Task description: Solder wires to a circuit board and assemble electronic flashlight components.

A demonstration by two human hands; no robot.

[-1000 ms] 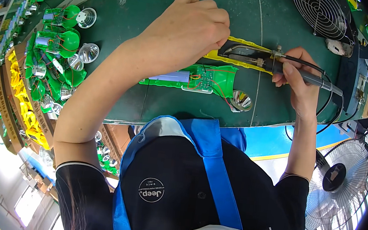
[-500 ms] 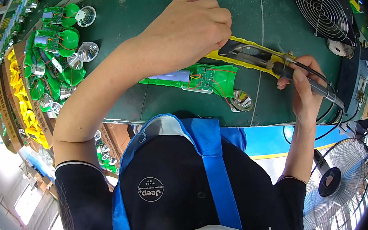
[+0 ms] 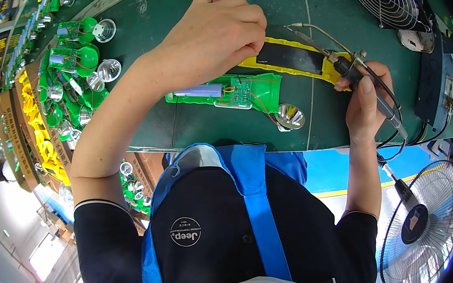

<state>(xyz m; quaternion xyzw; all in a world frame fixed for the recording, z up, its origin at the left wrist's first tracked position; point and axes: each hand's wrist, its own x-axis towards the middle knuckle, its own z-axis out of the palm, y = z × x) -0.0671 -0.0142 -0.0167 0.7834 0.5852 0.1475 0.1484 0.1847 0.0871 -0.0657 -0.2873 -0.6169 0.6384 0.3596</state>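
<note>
My right hand (image 3: 370, 99) grips a soldering iron (image 3: 352, 72) with a thin metal solder-feed tube (image 3: 328, 37) and a black cable along it. The iron's tip points far-left, past the far edge of a yellow plastic casing half (image 3: 296, 70) with a long black panel. Curled closed, my left hand (image 3: 216, 37) is at the casing's left end; what its fingers pinch is hidden. Nearer me lies a green casing half (image 3: 268, 93) holding a lilac battery (image 3: 201, 90) and a green circuit board (image 3: 240, 91). Red wires run from it to a shiny reflector cup (image 3: 291, 117).
Several green casings with reflectors (image 3: 109, 70) crowd the table's left side, beside a cardboard box (image 3: 29, 136) of yellow parts. A round fan grille (image 3: 390, 6) and a dark box (image 3: 437, 81) stand at the far right. Below the table's right edge is a standing fan (image 3: 418, 225).
The soldering iron's tip has swung away from me, from over the yellow casing to beyond its far edge. My left hand stays closed at the casing's left end. The whole view has shifted slightly.
</note>
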